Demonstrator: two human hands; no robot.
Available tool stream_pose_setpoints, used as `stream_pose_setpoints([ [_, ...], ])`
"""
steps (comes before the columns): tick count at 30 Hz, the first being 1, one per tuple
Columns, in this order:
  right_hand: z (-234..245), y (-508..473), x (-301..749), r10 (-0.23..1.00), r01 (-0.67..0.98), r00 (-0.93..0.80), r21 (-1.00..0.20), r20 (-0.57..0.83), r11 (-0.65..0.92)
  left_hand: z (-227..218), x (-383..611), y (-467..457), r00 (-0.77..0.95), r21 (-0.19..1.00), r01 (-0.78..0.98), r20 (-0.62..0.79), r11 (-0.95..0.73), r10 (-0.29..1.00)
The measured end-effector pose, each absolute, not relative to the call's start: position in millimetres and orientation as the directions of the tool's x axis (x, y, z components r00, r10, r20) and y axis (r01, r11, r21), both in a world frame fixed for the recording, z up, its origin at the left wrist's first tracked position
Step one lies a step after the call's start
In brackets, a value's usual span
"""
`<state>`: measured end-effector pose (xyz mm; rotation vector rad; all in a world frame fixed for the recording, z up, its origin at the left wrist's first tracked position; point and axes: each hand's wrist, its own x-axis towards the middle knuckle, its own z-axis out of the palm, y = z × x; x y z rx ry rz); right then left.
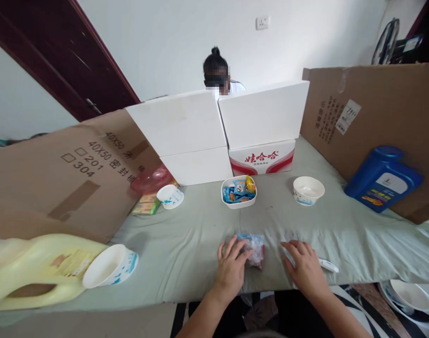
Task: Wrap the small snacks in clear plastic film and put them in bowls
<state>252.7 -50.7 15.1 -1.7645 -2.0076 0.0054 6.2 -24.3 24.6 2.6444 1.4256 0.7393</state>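
Spanning the foreground: a pale green cloth (186,258), our two hands over its near side.
Left hand (231,268): fingers loosely spread, tips at the near-left part of a clear packet (257,252); we see no firm grip.
Right hand (306,266): fingers bent, apart from the packet; we cannot tell whether they hold anything.
Tub (239,204): white, full of snacks, beyond the packet from us.
Packet's place: between our hands, left one nearer, its longer side seemingly running away from us.
White handle (329,266): jutting out rightward beside our right wrist.
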Motion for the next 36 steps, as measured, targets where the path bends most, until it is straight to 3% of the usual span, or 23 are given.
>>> stream_pose_setpoints([
  [4,11.3,-49.7,283.1,0.975,0.995,0.019,-0.097,0.223,0.002,12.8,0.5,-19.4,0.435,0.317,0.718,0.490,-0.619,0.755],
  [6,12.1,-48.2,282.5,0.982,0.992,-0.015,-0.123,0.191,0.039,5.5,1.0,-22.4,0.415,0.376,0.684,0.506,-0.626,0.757],
  [11,34.1,-41.4,234.6,0.955,0.910,-0.174,-0.330,0.242,0.250,-3.1,1.5,-28.3,0.298,0.504,0.640,0.532,-0.580,0.792],
  [15,55.7,-32.6,187.8,0.907,0.870,-0.389,-0.258,0.164,0.420,-4.4,0.7,-27.5,0.244,0.569,0.612,0.525,-0.549,0.816],
  [17,59.1,-29.7,178.8,0.901,0.873,-0.421,-0.223,0.105,0.434,-4.2,0.2,-26.5,0.247,0.578,0.604,0.518,-0.548,0.819],
  [25,35.2,-39.3,258.4,0.982,0.943,-0.190,-0.283,-0.020,0.177,6.6,4.3,-29.6,0.297,0.544,0.640,0.476,-0.543,0.828],
  [28,23.4,-39.7,289.0,0.996,0.966,-0.094,-0.242,-0.009,0.089,10.2,15.9,-28.0,0.211,0.617,0.622,0.462,-0.483,0.862],
  [30,17.5,-38.1,296.7,0.993,0.971,-0.091,-0.214,0.076,0.105,10.2,21.2,-23.8,0.063,0.766,0.519,0.409,-0.380,0.910],
  [33,13.5,-34.7,292.5,0.965,0.957,-0.106,-0.239,0.239,0.164,4.9,13.8,-15.9,-0.259,0.981,0.141,0.169,-0.136,0.951],
  [36,16.3,-31.3,278.0,0.930,0.903,-0.124,-0.349,0.346,0.250,-2.8,-14.4,-11.9,-0.432,0.977,-0.210,-0.072,-0.023,0.899],
])
